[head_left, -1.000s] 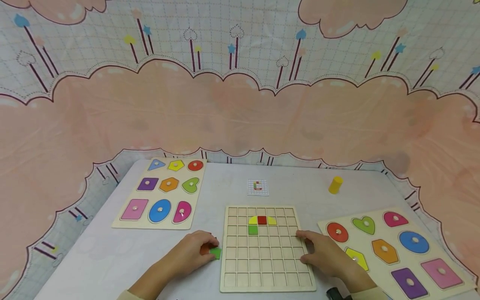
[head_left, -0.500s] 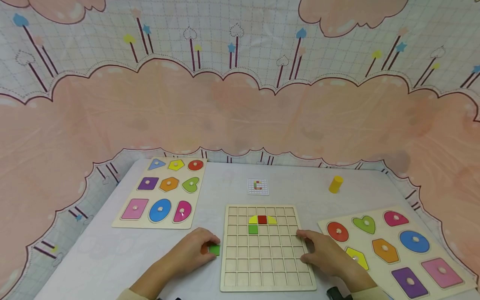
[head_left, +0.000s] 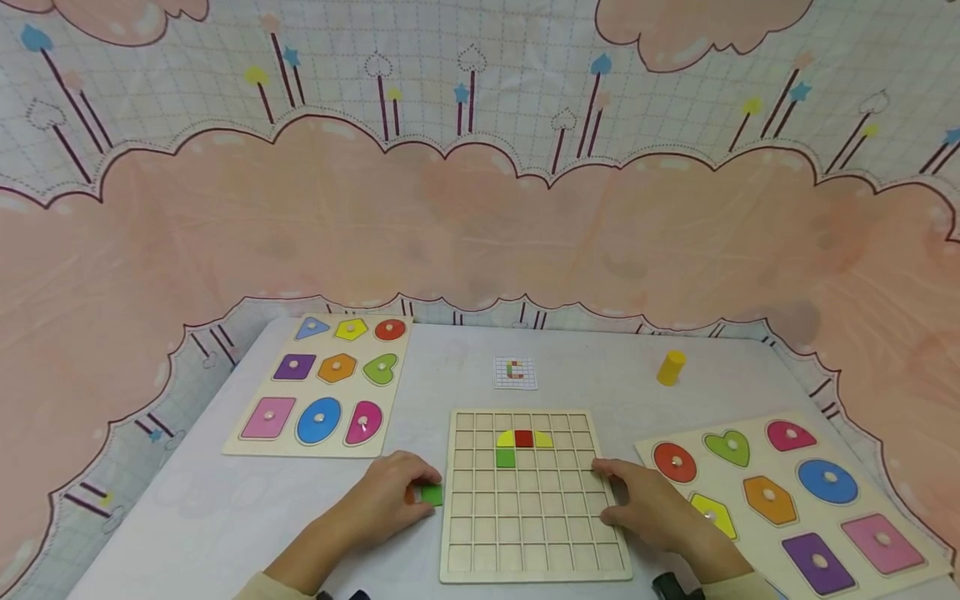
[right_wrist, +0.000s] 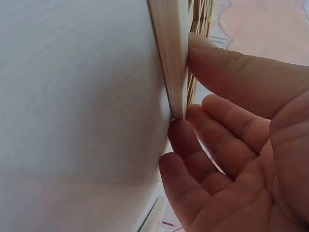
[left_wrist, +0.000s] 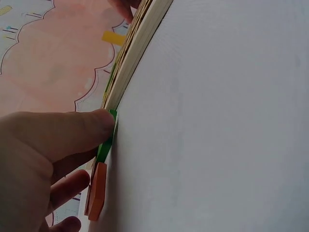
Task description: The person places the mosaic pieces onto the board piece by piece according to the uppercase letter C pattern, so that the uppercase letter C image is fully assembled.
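My left hand (head_left: 386, 498) is just left of the wooden grid board (head_left: 532, 521), pinching a green square tile (head_left: 431, 495) at the table. In the left wrist view, the thumb presses on that green tile (left_wrist: 107, 137), and an orange tile (left_wrist: 98, 191) lies right behind it; from the head this orange piece is mostly hidden under the hand. On the board sit a red square (head_left: 523, 438), two yellow curved pieces (head_left: 506, 438) and another green square (head_left: 506, 457). My right hand (head_left: 652, 508) holds the board's right edge, thumb and fingertips against its side (right_wrist: 175, 63).
Behind the board lies a small pattern card (head_left: 515, 373). A yellow cylinder (head_left: 671, 367) stands at the back right. Shape puzzle boards lie at the left (head_left: 300, 417) and at the right (head_left: 810, 492), the latter partly under the right forearm. A patterned cloth (head_left: 480, 233) hangs behind the table.
The green tile at my left hand has turned and shifted slightly away from me, still beside the board's left edge. The right hand and the board have stayed in place.
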`<state>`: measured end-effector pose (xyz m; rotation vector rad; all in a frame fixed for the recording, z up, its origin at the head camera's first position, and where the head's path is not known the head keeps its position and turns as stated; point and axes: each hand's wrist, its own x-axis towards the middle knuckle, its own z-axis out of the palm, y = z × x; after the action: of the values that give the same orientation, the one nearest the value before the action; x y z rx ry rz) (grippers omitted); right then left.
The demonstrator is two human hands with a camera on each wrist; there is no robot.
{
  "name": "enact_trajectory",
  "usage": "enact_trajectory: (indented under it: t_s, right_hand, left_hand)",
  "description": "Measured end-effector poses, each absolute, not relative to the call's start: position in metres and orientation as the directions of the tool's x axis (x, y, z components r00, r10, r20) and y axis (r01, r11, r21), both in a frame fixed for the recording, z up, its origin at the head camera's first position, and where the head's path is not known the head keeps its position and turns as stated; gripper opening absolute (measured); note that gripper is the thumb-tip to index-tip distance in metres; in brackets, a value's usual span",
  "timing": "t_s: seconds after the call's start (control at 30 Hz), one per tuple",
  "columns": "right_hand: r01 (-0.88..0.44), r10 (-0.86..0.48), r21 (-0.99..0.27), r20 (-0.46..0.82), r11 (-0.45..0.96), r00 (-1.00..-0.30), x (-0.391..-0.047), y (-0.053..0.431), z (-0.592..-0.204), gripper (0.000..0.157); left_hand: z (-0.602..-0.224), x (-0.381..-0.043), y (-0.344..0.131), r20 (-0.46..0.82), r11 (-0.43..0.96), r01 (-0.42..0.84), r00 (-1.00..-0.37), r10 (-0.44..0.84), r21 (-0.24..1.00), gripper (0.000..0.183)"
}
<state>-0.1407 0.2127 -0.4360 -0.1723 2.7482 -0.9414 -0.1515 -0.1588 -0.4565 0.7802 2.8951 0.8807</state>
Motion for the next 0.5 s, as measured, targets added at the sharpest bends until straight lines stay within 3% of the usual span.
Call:
enact_trajectory:
  t_s: [0.5]
  right_hand:
    - [-0.037,-0.187,-0.619,-0.180,0.784,-0.966,-0.1403,0.2132,-0.4362,0.061]
  left_hand:
    - [-0.4512,-0.1518,-0.1620,0.091,0.711,0.451,-0.871,0.484,0.539,0.024]
